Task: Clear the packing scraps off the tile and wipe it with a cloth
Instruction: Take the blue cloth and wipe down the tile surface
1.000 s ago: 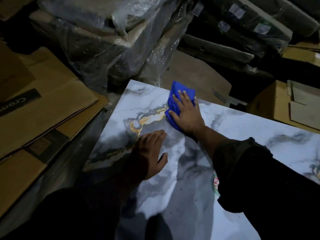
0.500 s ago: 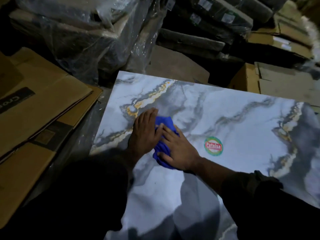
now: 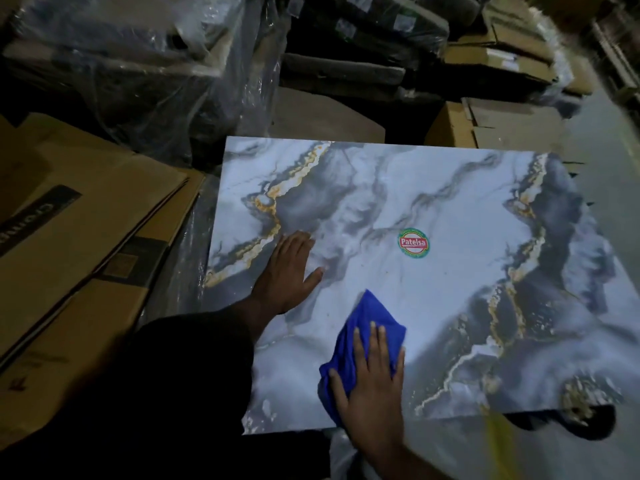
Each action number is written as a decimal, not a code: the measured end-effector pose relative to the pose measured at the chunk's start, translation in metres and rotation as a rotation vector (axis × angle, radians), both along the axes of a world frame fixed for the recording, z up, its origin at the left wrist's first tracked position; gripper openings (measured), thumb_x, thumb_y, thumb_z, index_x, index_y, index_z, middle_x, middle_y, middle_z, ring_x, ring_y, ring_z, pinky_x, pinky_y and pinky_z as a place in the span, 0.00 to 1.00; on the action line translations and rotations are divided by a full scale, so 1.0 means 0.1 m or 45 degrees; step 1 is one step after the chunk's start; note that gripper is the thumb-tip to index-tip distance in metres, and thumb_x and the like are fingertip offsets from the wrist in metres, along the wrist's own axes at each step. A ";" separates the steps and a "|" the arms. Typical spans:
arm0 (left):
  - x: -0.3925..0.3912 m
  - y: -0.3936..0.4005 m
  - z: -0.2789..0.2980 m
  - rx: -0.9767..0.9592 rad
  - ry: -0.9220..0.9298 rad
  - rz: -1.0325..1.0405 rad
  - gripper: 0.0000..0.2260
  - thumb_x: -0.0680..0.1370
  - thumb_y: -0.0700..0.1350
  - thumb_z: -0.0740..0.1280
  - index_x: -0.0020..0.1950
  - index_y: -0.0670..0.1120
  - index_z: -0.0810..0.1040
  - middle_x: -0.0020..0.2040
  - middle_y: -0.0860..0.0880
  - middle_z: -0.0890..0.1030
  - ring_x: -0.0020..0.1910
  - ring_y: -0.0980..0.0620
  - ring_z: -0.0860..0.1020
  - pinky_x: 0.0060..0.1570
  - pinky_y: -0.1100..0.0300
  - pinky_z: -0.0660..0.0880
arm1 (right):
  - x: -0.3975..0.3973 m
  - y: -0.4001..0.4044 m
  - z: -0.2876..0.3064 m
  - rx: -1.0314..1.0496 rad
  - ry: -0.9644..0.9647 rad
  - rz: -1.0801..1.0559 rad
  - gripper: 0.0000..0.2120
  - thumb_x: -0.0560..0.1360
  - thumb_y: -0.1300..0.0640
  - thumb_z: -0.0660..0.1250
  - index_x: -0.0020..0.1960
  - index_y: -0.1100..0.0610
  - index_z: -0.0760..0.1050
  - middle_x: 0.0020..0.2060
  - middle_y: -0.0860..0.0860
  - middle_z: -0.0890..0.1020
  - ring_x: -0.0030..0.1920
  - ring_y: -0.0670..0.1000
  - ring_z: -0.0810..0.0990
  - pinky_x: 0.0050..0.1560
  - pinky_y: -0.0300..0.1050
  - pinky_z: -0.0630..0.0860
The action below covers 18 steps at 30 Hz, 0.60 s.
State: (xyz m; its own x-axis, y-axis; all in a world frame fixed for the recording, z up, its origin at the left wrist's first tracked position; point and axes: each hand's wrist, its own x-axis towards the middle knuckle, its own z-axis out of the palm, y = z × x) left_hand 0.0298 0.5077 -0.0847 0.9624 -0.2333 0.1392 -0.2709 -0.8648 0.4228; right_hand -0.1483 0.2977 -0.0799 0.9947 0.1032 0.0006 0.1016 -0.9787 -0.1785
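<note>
- The setting was a dim storeroom: stacked bundles wrapped in clear plastic film (image 3: 145,74) stood at the far left, and flattened brown cardboard sheets (image 3: 79,216) lay along the left side.
- The large glossy tile, marbled in white and grey with gold veins (image 3: 450,188), lay flat in the middle of my view. Its long axis ran left to right across the frame, the near edge by my body and the far edge toward the stacks.
- I saw no packing scraps on its face, only a round green-and-red sticker (image 3: 413,242) near the centre, so I judged the clearing done and the wiping in hand.
- My left hand (image 3: 289,271) rested flat on the left part of the tile, fingers straight, holding nothing and seemingly steadying it.
- My right hand (image 3: 372,386) pressed down with straight fingers on the crumpled blue cloth (image 3: 360,317), not clenched around it.
- The cloth sat near the tile's near edge, left of centre, one corner pointing away from me toward the sticker.
- The right half looked not yet reached from here; I judged the next move called for a flat sweep rightward along the long axis, keeping even pressure.
</note>
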 end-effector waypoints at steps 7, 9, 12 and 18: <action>-0.03 -0.01 -0.11 0.100 -0.167 0.030 0.26 0.83 0.53 0.60 0.76 0.39 0.69 0.76 0.41 0.71 0.76 0.43 0.68 0.79 0.47 0.59 | -0.09 0.56 0.00 -0.012 0.094 -0.454 0.40 0.75 0.36 0.56 0.77 0.61 0.67 0.79 0.63 0.60 0.80 0.63 0.57 0.75 0.71 0.56; -0.03 -0.01 -0.13 0.094 -0.203 0.033 0.26 0.83 0.53 0.60 0.76 0.38 0.70 0.75 0.41 0.71 0.76 0.43 0.68 0.79 0.47 0.59 | 0.05 0.63 -0.01 -0.018 0.093 -0.479 0.41 0.75 0.35 0.57 0.80 0.60 0.62 0.81 0.62 0.56 0.81 0.61 0.52 0.77 0.70 0.52; -0.03 -0.01 -0.14 0.083 -0.234 0.035 0.25 0.83 0.52 0.62 0.75 0.38 0.70 0.75 0.41 0.71 0.76 0.43 0.68 0.78 0.46 0.59 | 0.42 0.74 -0.02 0.021 0.071 -0.484 0.41 0.76 0.35 0.57 0.81 0.59 0.59 0.81 0.62 0.54 0.82 0.61 0.49 0.78 0.69 0.49; 0.04 0.00 -0.14 0.037 -0.286 0.067 0.20 0.84 0.45 0.55 0.72 0.37 0.74 0.71 0.40 0.76 0.72 0.43 0.73 0.76 0.46 0.65 | 1.49 0.92 0.04 0.027 0.051 -0.325 0.36 0.81 0.37 0.51 0.82 0.57 0.56 0.81 0.61 0.54 0.82 0.59 0.47 0.78 0.67 0.46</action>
